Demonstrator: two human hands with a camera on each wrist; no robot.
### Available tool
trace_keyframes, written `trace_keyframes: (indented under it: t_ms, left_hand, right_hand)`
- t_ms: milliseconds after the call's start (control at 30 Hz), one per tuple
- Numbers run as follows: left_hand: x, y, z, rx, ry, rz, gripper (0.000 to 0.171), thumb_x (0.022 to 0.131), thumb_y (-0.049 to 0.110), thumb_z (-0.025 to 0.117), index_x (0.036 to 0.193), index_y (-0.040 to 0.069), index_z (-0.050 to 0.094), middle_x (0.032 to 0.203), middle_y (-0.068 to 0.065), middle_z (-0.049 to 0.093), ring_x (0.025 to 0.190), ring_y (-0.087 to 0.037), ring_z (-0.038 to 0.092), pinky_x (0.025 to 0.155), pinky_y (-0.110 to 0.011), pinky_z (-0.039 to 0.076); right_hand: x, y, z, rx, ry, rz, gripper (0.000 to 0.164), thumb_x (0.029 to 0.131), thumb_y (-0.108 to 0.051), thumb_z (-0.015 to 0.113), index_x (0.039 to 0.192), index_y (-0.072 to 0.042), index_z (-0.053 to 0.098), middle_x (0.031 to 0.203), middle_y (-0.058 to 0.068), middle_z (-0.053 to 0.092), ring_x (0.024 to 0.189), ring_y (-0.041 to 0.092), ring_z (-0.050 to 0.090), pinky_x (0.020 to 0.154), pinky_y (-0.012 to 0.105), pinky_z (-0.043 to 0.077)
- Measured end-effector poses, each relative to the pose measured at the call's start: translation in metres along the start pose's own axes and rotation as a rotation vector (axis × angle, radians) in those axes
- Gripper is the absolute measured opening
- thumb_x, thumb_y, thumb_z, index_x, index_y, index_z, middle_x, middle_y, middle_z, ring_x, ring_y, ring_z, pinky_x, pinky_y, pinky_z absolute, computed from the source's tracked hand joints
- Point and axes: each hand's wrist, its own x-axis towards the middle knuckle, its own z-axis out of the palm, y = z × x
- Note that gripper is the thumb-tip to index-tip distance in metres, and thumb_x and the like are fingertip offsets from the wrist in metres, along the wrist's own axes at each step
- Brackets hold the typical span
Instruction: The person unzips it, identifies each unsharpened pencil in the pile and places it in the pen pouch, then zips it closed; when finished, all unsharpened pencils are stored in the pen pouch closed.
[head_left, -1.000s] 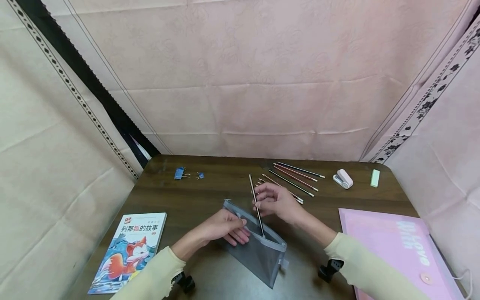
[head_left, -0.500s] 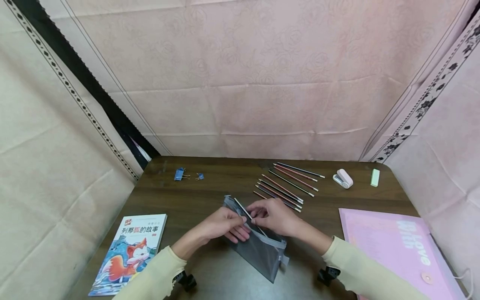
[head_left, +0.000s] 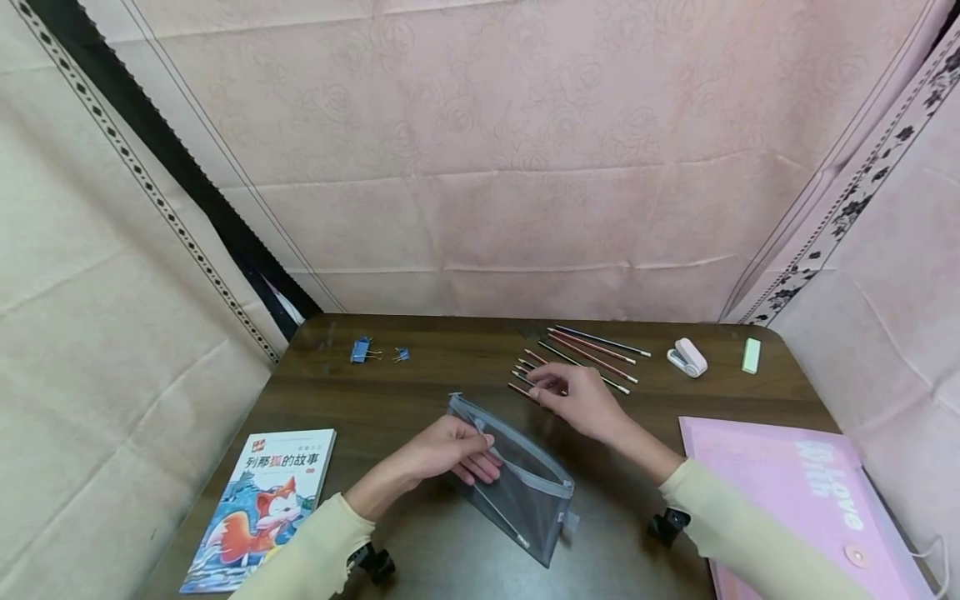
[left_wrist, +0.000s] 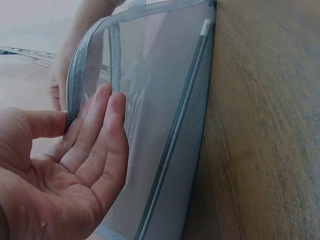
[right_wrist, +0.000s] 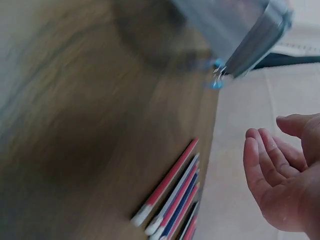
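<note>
In the head view my left hand (head_left: 450, 452) pinches the rim of a grey mesh zip pouch (head_left: 536, 510), thumb on one side and fingers on the other. The pouch's mouth gapes. Through the mesh, one dark pencil (left_wrist: 178, 117) shows lying slantwise inside, its white end near the lower corner. My right hand (head_left: 581, 402) hovers by the near group of pencils (right_wrist: 167, 182), fingers loosely bent and holding nothing. In the right wrist view these pencils, red and dark with white ends, lie side by side on the table, apart from the hand.
More pencils (head_left: 596, 354) lie at the back. Beyond them are a white stapler (head_left: 686, 358) and a pale green block (head_left: 750, 356). Two blue binder clips (head_left: 361, 349) sit back left. A fox-covered book (head_left: 258, 508) lies left, a pink folder (head_left: 795, 500) right.
The pencil that my right hand held has gone down into the pouch and been let go. My right hand has moved away towards the pencils on the table. My left hand keeps its grip.
</note>
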Motion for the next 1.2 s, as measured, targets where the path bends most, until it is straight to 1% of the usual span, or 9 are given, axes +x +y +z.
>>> trace_keyframes:
  t_ms: [133,233,300,433,533,633,800,933,1200]
  left_hand:
    - [0.001,-0.001,0.0,-0.007,0.004,-0.013,0.036,0.097,0.036,0.055,0.099,0.005,0.073,0.094,-0.013,0.076,0.089,-0.025,0.074,0.075,-0.037,0.06]
    - [0.001,-0.003,0.0,-0.008,0.005,-0.021,0.035,0.097,0.036,0.055,0.098,0.005,0.073,0.094,-0.013,0.076,0.089,-0.025,0.074,0.075,-0.037,0.06]
    - [0.002,-0.004,0.0,-0.007,0.006,-0.023,0.035,0.097,0.035,0.055,0.098,0.005,0.073,0.094,-0.013,0.076,0.089,-0.025,0.074,0.075,-0.037,0.06]
    - [0.002,-0.006,-0.001,-0.008,0.003,-0.019,0.035,0.097,0.034,0.054,0.099,0.005,0.073,0.094,-0.013,0.076,0.089,-0.026,0.074,0.076,-0.037,0.06]
    - [0.003,-0.007,-0.001,-0.009,0.002,-0.016,0.035,0.098,0.034,0.054,0.099,0.005,0.073,0.094,-0.014,0.076,0.089,-0.026,0.074,0.076,-0.038,0.06]
    - [0.003,-0.007,-0.001,-0.01,0.003,-0.015,0.035,0.097,0.035,0.054,0.099,0.005,0.073,0.094,-0.014,0.076,0.089,-0.025,0.074,0.076,-0.038,0.06]
    - [0.002,-0.007,-0.002,-0.008,0.001,-0.014,0.035,0.097,0.035,0.054,0.099,0.005,0.072,0.094,-0.013,0.076,0.089,-0.025,0.074,0.075,-0.037,0.06]
    - [0.002,-0.007,-0.002,-0.009,-0.002,-0.013,0.035,0.098,0.035,0.054,0.1,0.005,0.072,0.094,-0.013,0.076,0.09,-0.025,0.074,0.076,-0.038,0.06]
    - [0.002,-0.008,-0.002,-0.015,-0.011,-0.012,0.035,0.098,0.035,0.054,0.1,0.005,0.072,0.096,-0.014,0.075,0.09,-0.026,0.073,0.077,-0.038,0.06]
  right_hand:
    - [0.002,0.018,0.002,-0.027,0.024,0.029,0.016,0.088,-0.028,0.07,0.102,-0.019,0.071,0.087,-0.011,0.071,0.077,0.005,0.065,0.071,0.025,0.054]
    - [0.001,0.029,0.005,-0.067,0.004,0.045,0.016,0.088,-0.025,0.071,0.1,-0.016,0.071,0.085,-0.008,0.071,0.077,0.007,0.064,0.071,0.027,0.054]
    - [0.0,0.035,0.008,-0.144,-0.005,0.026,0.014,0.086,-0.02,0.072,0.099,-0.014,0.072,0.086,-0.006,0.071,0.076,0.007,0.065,0.07,0.028,0.054]
    - [-0.003,0.042,0.013,-0.365,0.004,-0.062,0.012,0.083,-0.015,0.074,0.095,-0.016,0.075,0.089,-0.004,0.072,0.078,0.009,0.067,0.069,0.032,0.055]
    - [-0.005,0.041,0.016,-0.464,0.004,-0.086,0.013,0.082,-0.017,0.076,0.094,-0.019,0.076,0.091,-0.004,0.072,0.079,0.01,0.067,0.067,0.034,0.056]
    - [-0.006,0.039,0.019,-0.499,-0.015,-0.097,0.014,0.081,-0.017,0.076,0.095,-0.021,0.075,0.089,-0.005,0.071,0.079,0.011,0.067,0.063,0.035,0.055]
    - [-0.005,0.04,0.024,-0.561,-0.067,-0.152,0.018,0.081,-0.013,0.075,0.097,-0.022,0.074,0.09,-0.004,0.07,0.082,0.014,0.068,0.062,0.038,0.055]
    - [-0.005,0.043,0.026,-0.601,-0.076,-0.18,0.022,0.08,-0.011,0.075,0.099,-0.022,0.073,0.091,-0.005,0.07,0.083,0.017,0.069,0.063,0.04,0.056]
    - [-0.002,0.042,0.023,-0.589,-0.082,-0.178,0.021,0.08,-0.009,0.073,0.097,-0.022,0.074,0.085,-0.004,0.071,0.077,0.016,0.068,0.057,0.037,0.053]
